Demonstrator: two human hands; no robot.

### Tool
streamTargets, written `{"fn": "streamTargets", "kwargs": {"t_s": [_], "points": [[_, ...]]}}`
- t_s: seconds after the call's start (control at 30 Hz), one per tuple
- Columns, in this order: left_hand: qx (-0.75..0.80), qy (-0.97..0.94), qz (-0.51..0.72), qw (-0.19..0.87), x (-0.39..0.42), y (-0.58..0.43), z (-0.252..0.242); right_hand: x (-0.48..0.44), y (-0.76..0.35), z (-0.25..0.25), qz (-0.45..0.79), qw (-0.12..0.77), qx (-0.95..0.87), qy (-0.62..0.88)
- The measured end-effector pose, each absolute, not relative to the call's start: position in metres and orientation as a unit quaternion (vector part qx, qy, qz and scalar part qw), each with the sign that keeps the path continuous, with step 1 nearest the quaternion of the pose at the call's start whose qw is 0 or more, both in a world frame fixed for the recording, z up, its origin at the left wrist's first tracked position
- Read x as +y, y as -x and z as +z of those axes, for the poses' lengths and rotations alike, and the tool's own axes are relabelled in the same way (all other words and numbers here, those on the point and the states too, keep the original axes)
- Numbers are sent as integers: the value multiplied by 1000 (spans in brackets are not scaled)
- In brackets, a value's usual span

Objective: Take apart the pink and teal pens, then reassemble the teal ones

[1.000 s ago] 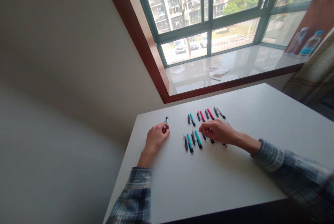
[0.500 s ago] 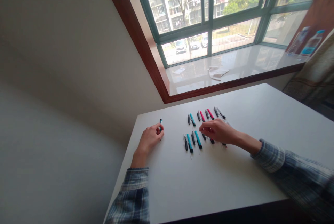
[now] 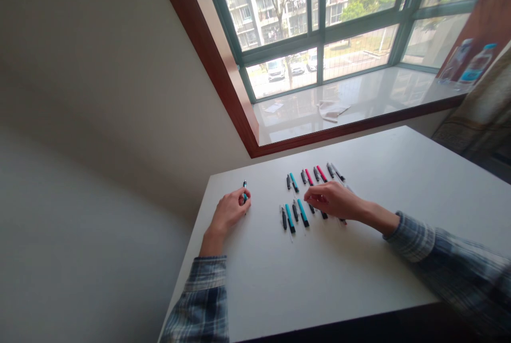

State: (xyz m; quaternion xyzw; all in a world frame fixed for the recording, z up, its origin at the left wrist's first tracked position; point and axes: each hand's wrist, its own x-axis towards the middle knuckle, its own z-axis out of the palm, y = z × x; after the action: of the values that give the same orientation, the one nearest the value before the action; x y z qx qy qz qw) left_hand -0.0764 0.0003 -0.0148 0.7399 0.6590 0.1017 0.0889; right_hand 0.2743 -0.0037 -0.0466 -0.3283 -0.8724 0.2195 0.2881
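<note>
At the table's left side, my left hand [image 3: 230, 210] pinches a teal and black pen [image 3: 245, 184], whose tip points toward the window. My right hand [image 3: 337, 199] is over the rows of pen parts, fingers curled together; what they hold, if anything, is hidden. Left of its fingertips lie teal barrels [image 3: 303, 212] beside black grip sections [image 3: 284, 219], with thin clear refills near them. Farther back are red barrels [image 3: 321, 173], another teal barrel [image 3: 294, 182] and a grey-black barrel [image 3: 337, 172]. The right hand covers some of the parts beneath it.
The white table [image 3: 255, 290] meets a wall at the left. Behind it, a windowsill [image 3: 295, 119] with a red-brown wooden edge holds a crumpled cloth [image 3: 332, 111] and plastic bottles [image 3: 475, 68]. A curtain [image 3: 471, 119] hangs at the right.
Both hands stay almost where they were. The pen in my left hand has shifted very slightly, and the whole view has moved a little.
</note>
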Motion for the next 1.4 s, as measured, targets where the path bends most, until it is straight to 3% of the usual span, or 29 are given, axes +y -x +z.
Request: {"fn": "streamTargets", "kwargs": {"t_s": [0.37, 0.83, 1.4], "points": [[631, -756, 161, 59, 3, 69, -17, -4, -274, -44, 222, 294, -870, 327], [492, -816, 226, 202, -12, 24, -25, -7, -273, -40, 202, 300, -869, 337], [487, -812, 224, 229, -12, 19, -26, -7, -274, -39, 212, 300, -870, 328]]}}
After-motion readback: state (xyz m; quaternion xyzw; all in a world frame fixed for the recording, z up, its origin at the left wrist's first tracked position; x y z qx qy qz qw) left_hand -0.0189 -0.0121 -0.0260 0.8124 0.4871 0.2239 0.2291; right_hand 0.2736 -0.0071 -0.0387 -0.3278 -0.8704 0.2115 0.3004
